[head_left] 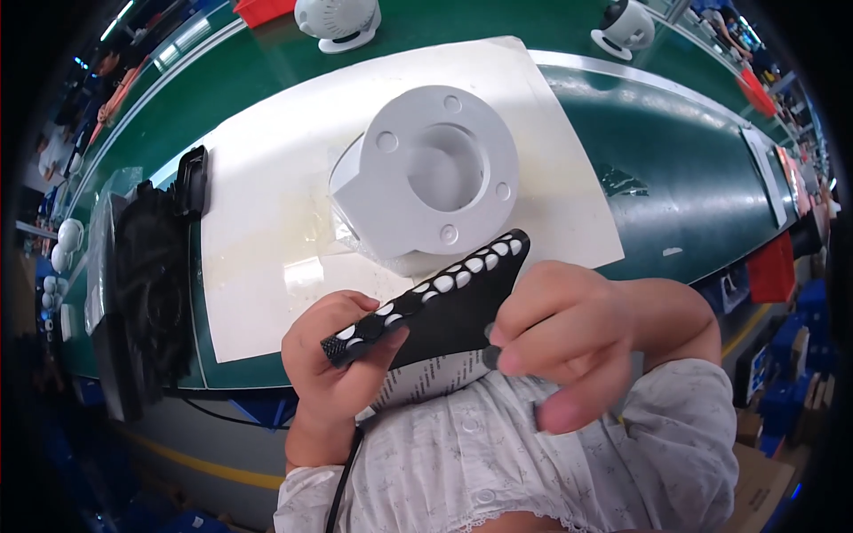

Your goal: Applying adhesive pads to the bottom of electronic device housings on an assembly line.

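Observation:
A black perforated grille panel (453, 306), curved and edged with oval slots, is raised close to the camera. My left hand (342, 364) grips its lower left end, thumb on top. My right hand (569, 338) pinches the panel's right edge with its fingertips, where a small dark piece shows between them. Behind the panel a white round fan housing (431, 173) with a central hollow and several screw holes lies on a white mat (267, 222).
The mat covers a green conveyor belt (675, 178). A stack of black fan parts (147, 284) stands at the left. Two white fan bodies (338, 22) (626, 27) sit at the far edge. Red bins (769, 266) line the right.

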The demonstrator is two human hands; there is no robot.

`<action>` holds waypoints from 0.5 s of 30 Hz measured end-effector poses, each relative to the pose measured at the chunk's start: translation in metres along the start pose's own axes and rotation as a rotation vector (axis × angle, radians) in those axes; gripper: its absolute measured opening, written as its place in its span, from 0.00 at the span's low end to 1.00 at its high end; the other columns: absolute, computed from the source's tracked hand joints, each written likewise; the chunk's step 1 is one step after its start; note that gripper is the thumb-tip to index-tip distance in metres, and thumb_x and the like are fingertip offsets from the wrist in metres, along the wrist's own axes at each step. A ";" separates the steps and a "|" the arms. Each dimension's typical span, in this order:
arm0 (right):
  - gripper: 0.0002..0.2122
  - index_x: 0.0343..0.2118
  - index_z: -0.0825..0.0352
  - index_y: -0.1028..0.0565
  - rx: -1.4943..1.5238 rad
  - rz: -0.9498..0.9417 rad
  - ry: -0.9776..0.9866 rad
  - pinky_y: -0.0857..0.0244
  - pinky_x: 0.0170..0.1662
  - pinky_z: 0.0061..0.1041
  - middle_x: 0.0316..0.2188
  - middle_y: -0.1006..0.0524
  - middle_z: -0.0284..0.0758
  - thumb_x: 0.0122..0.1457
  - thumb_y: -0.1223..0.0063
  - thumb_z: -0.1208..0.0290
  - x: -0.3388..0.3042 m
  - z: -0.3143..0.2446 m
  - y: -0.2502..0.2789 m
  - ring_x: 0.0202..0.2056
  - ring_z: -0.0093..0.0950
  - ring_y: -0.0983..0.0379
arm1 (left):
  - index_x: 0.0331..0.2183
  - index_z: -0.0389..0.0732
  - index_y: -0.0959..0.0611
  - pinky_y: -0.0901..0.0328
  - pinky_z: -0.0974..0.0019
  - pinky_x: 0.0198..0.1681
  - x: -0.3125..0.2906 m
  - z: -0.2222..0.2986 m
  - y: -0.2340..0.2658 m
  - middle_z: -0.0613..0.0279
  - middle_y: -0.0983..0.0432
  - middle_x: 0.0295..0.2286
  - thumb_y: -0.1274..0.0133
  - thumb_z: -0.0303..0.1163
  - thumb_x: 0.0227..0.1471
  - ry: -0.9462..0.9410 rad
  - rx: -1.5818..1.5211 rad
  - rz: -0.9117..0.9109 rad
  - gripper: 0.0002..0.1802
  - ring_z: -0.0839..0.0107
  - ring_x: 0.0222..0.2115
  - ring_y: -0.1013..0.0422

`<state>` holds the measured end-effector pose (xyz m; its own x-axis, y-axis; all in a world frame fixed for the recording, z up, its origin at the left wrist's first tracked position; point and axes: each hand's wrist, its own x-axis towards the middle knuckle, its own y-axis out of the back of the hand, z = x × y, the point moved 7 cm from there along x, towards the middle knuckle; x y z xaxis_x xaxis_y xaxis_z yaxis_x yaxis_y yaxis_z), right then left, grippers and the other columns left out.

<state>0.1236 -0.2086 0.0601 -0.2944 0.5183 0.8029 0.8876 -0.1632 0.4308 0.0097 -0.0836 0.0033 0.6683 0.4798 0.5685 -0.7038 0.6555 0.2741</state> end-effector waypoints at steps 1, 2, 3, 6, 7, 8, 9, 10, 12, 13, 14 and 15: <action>0.13 0.36 0.62 0.29 0.084 0.108 -0.110 0.40 0.24 0.21 0.31 0.32 0.37 0.45 0.49 0.80 -0.002 0.013 0.010 0.26 0.29 0.34 | 0.21 0.34 0.27 0.35 0.66 0.29 -0.004 -0.007 0.004 0.56 0.30 0.17 0.43 0.15 0.21 0.101 -0.062 0.058 0.16 0.65 0.20 0.33; 0.13 0.36 0.66 0.28 0.169 0.215 -0.221 0.40 0.27 0.20 0.30 0.33 0.36 0.45 0.51 0.83 -0.005 0.029 0.020 0.27 0.27 0.35 | 0.21 0.34 0.26 0.35 0.66 0.29 -0.001 -0.003 0.003 0.54 0.30 0.21 0.43 0.16 0.22 0.036 -0.054 0.045 0.15 0.65 0.21 0.32; 0.14 0.38 0.67 0.30 -0.115 0.366 -0.382 0.40 0.30 0.18 0.31 0.32 0.35 0.46 0.53 0.85 -0.003 0.036 0.035 0.28 0.25 0.34 | 0.21 0.34 0.25 0.35 0.66 0.29 0.002 0.004 0.002 0.52 0.29 0.25 0.43 0.16 0.22 -0.027 -0.050 0.026 0.14 0.65 0.23 0.31; 0.31 0.54 0.60 0.52 -0.189 0.242 -0.301 0.39 0.35 0.17 0.38 0.37 0.37 0.47 0.57 0.89 0.029 0.072 0.064 0.34 0.22 0.36 | 0.25 0.36 0.22 0.35 0.69 0.31 0.004 0.005 -0.005 0.44 0.36 0.44 0.43 0.19 0.26 -0.150 0.021 0.065 0.14 0.65 0.27 0.30; 0.33 0.55 0.60 0.53 -0.136 0.319 -0.369 0.39 0.37 0.18 0.40 0.37 0.37 0.47 0.57 0.88 0.031 0.082 0.067 0.34 0.21 0.36 | 0.26 0.35 0.28 0.35 0.67 0.31 0.008 0.006 -0.011 0.38 0.41 0.47 0.41 0.18 0.28 -0.160 0.086 -0.052 0.16 0.63 0.28 0.30; 0.33 0.55 0.60 0.56 -0.083 0.300 -0.656 0.39 0.39 0.17 0.44 0.42 0.43 0.48 0.55 0.87 0.028 0.087 0.070 0.34 0.22 0.35 | 0.26 0.35 0.28 0.35 0.68 0.31 0.008 0.003 -0.013 0.38 0.42 0.48 0.41 0.18 0.27 -0.156 0.111 -0.070 0.16 0.64 0.27 0.30; 0.32 0.55 0.60 0.54 -0.069 0.323 -0.570 0.39 0.39 0.17 0.43 0.40 0.40 0.48 0.56 0.87 0.021 0.091 0.072 0.34 0.21 0.35 | 0.26 0.35 0.28 0.35 0.68 0.31 0.008 0.000 -0.018 0.37 0.43 0.48 0.41 0.18 0.27 -0.160 0.126 -0.095 0.17 0.64 0.26 0.29; 0.31 0.55 0.60 0.53 -0.040 0.340 -0.479 0.40 0.39 0.18 0.42 0.38 0.37 0.48 0.57 0.86 0.017 0.101 0.070 0.35 0.20 0.36 | 0.25 0.34 0.28 0.35 0.70 0.31 0.005 -0.003 -0.017 0.38 0.45 0.49 0.41 0.17 0.26 -0.180 0.098 -0.077 0.17 0.66 0.24 0.29; 0.31 0.55 0.60 0.53 -0.043 0.325 -0.495 0.39 0.39 0.18 0.42 0.38 0.38 0.49 0.56 0.85 0.014 0.101 0.070 0.35 0.21 0.35 | 0.25 0.34 0.28 0.35 0.70 0.30 0.004 -0.004 -0.018 0.38 0.45 0.49 0.42 0.17 0.26 -0.173 0.132 -0.081 0.17 0.66 0.24 0.29; 0.31 0.55 0.60 0.53 -0.076 0.302 -0.477 0.39 0.40 0.18 0.42 0.37 0.38 0.49 0.55 0.85 0.015 0.099 0.069 0.34 0.21 0.35 | 0.25 0.34 0.28 0.35 0.70 0.29 0.002 -0.004 -0.018 0.38 0.45 0.49 0.42 0.17 0.26 -0.162 0.162 -0.087 0.17 0.67 0.24 0.29; 0.31 0.55 0.60 0.53 -0.110 0.280 -0.460 0.39 0.40 0.18 0.42 0.37 0.38 0.49 0.55 0.84 0.017 0.097 0.067 0.34 0.21 0.34 | 0.25 0.34 0.28 0.35 0.70 0.29 0.002 -0.004 -0.018 0.38 0.45 0.49 0.42 0.16 0.26 -0.161 0.181 -0.093 0.17 0.67 0.23 0.29; 0.31 0.55 0.60 0.53 -0.106 0.281 -0.460 0.39 0.40 0.18 0.42 0.37 0.38 0.49 0.55 0.84 0.018 0.096 0.068 0.34 0.21 0.34 | 0.25 0.34 0.28 0.35 0.70 0.29 0.001 -0.004 -0.017 0.38 0.45 0.49 0.42 0.16 0.26 -0.158 0.184 -0.094 0.17 0.67 0.23 0.29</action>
<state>0.2128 -0.1298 0.0644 0.1549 0.7522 0.6405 0.8620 -0.4196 0.2843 0.0239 -0.0919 -0.0041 0.6967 0.3155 0.6443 -0.6823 0.5688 0.4593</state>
